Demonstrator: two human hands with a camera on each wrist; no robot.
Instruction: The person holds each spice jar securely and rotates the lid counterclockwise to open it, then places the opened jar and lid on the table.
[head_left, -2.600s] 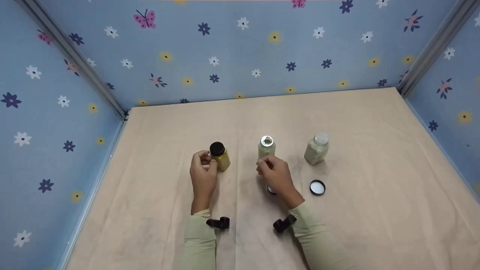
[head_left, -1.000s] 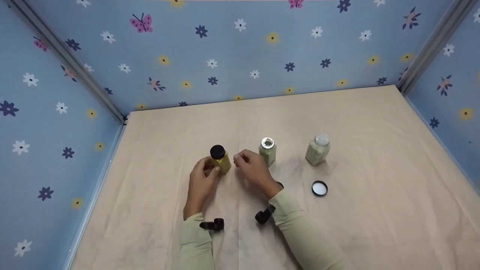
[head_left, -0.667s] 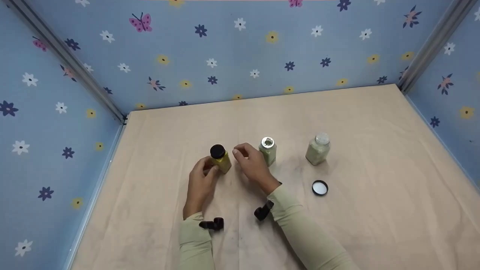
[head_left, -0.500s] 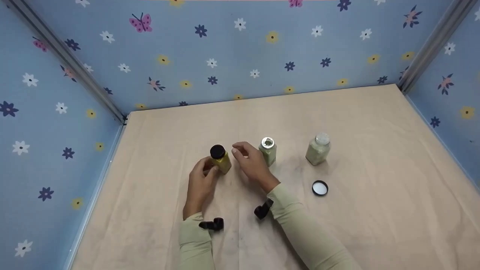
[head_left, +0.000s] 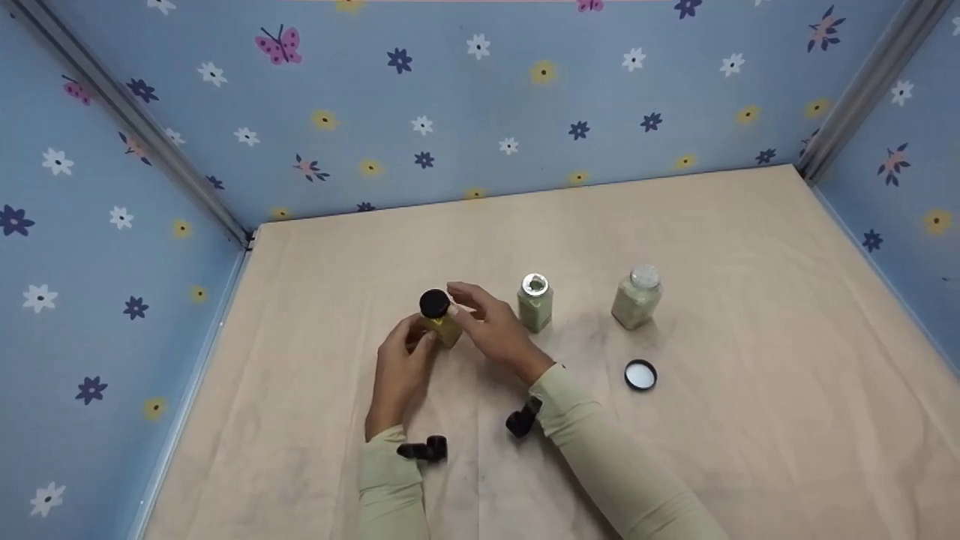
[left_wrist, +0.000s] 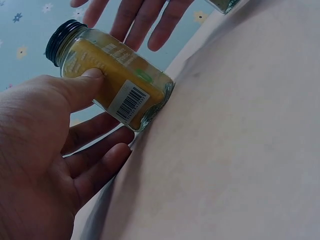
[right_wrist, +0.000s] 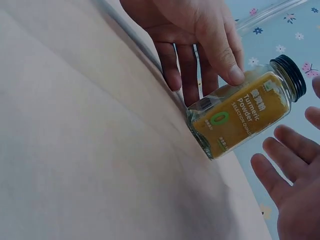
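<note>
A square glass jar of turmeric powder (right_wrist: pixel 240 117), its black cap (head_left: pixel 434 303) on, stands on the cloth-covered table. My left hand (head_left: pixel 400 367) holds it from the left, thumb across one face and fingers behind, as the left wrist view shows. On the other side, my right hand (head_left: pixel 499 331) is beside the cap with its fingers spread and loosely bent, holding nothing. In the right wrist view a gap shows between those fingers (right_wrist: pixel 282 157) and the glass. Just right of this hand is an uncapped jar of green powder (head_left: pixel 535 309) with a torn foil seal.
Farther right stands another jar of pale green powder (head_left: pixel 636 306), uncapped, with a whitish top. A black lid (head_left: pixel 640 375) lies in front of it, white inside up. A second lid is almost wholly hidden by the right wrist. Patterned blue walls (head_left: pixel 480 97) enclose the table.
My right hand has moved left from in front of the middle jar to the turmeric jar's cap, its fingers opening out. The left hand keeps its hold, with the jar nearly in place.
</note>
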